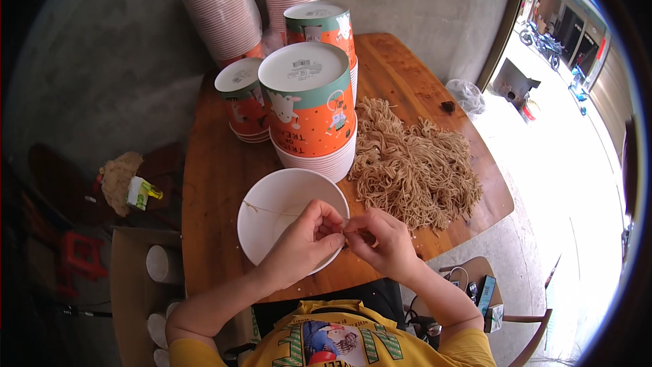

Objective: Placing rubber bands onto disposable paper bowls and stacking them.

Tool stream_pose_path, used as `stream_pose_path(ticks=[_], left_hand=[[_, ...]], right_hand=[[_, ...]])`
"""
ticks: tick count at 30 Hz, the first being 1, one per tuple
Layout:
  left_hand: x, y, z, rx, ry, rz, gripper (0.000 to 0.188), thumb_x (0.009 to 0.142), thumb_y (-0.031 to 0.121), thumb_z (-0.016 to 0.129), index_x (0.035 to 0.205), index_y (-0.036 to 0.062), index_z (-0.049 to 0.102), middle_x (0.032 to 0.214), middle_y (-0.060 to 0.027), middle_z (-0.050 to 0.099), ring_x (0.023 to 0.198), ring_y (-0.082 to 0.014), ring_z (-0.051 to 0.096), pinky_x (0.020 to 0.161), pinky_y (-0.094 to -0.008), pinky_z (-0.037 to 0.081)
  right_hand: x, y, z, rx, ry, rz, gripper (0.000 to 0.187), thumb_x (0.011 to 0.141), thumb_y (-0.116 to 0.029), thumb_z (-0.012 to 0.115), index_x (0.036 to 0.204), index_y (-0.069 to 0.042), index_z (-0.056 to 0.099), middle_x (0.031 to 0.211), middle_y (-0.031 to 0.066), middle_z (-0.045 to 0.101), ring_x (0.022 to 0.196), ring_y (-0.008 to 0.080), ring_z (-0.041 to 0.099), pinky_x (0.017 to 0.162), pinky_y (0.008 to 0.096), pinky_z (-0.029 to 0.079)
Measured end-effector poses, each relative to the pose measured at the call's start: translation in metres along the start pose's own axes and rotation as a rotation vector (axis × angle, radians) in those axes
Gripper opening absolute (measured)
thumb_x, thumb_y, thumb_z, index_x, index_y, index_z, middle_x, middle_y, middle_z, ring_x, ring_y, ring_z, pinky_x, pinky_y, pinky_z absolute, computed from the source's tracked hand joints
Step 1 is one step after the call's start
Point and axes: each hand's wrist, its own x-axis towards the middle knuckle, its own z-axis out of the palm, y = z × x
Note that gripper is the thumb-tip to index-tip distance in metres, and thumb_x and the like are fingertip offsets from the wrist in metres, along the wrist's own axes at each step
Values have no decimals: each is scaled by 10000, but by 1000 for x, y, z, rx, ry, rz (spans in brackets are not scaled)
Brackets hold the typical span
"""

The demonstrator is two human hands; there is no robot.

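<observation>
Stretching under the work, a wooden table (pixel 214 183) carries tall stacks of orange-and-green tubs (pixel 319 126), upside down at its far side. Right of them lies a loose, tangled heap of tan cords (pixel 418 170). Both forearms come in from the lower edge with elbows bent and spread: the left forearm (pixel 227 299) slants up and to the right, the right forearm (pixel 438 295) up and to the left. Near the table's front edge stands an open white tub (pixel 268 231), partly covered by the left arm and hand. The left hand (pixel 312 234) reaches over it, back upward, fingers curled, thumb and index nearly closed. The right hand (pixel 380 238) meets it, wrist bent inward, thumb and index pinched. Between them they hold a thin cord (pixel 275 213), its knotted-looking end over the tub's left side; the exact grip is hidden where the fingertips meet.
</observation>
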Motion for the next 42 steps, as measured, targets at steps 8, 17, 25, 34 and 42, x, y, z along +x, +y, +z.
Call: stream_pose_path(ticks=[8, 17, 25, 34, 42], left_hand=[[-1, -1, -2, 132, 12, 47, 172, 926, 32, 554, 1057, 37, 443, 984, -34, 515, 911, -88, 518, 854, -242, 434], [-3, -4, -5, 89, 56, 14, 148, 910, 16, 552, 1018, 56, 458, 957, -8, 507, 905, -68, 506, 835, -224, 424], [-18, 7, 5, 534, -78, 111, 270, 914, 143, 618, 1071, 48, 420, 798, -49, 554, 699, -137, 560, 633, -296, 479], [-17, 13, 3, 902, 17, 358, 229, 814, 86, 659, 955, 64, 480, 784, -89, 582, 711, -275, 613, 609, -382, 494], [-22, 15, -17, 1095, 80, 533, 273, 746, 53, 673, 982, 58, 538, 763, -65, 575, 692, -256, 609, 633, -366, 517]], right_hand=[[-10, 12, 3, 504, -3, 299, 70, 893, -35, 614, 950, -16, 579, 852, 6, 594, 702, 41, 577, 603, 203, 468], [-15, 13, 0, 642, -40, 367, 61, 908, -70, 603, 929, -25, 567, 872, -4, 590, 764, 53, 567, 679, 206, 457], [-13, 28, -19, 371, -79, 147, 72, 870, -49, 620, 918, -30, 570, 877, 10, 550, 786, 90, 541, 715, 229, 435], [-2, 18, -9, 709, -130, 294, 67, 874, -11, 588, 935, -26, 564, 922, 14, 522, 815, 93, 531, 753, 245, 437], [35, 5, -19, 411, -357, 189, 109, 841, -3, 622, 948, -17, 604, 911, 48, 567, 844, 167, 564, 768, 289, 455]])
